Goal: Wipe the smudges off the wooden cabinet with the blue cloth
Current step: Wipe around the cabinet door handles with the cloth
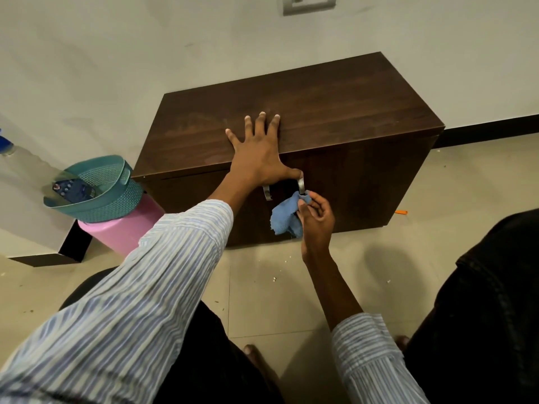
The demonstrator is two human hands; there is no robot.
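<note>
A dark brown wooden cabinet (335,112) stands against the wall, with two metal handles (301,185) on its front. My left hand (258,151) lies flat on the top near the front edge, fingers spread, thumb hanging over the edge by the right handle. My right hand (316,217) pinches a crumpled blue cloth (284,215) and holds it against the lower end of the right handle on the cabinet's front face.
Left of the cabinet a teal perforated basket (116,205) with a dark device inside sits on a pink bin (128,228). A wall switch plate (309,4) is above. Crumbs and an orange scrap (401,212) lie on the tiled floor (277,287). My dark-trousered knees fill the lower corners.
</note>
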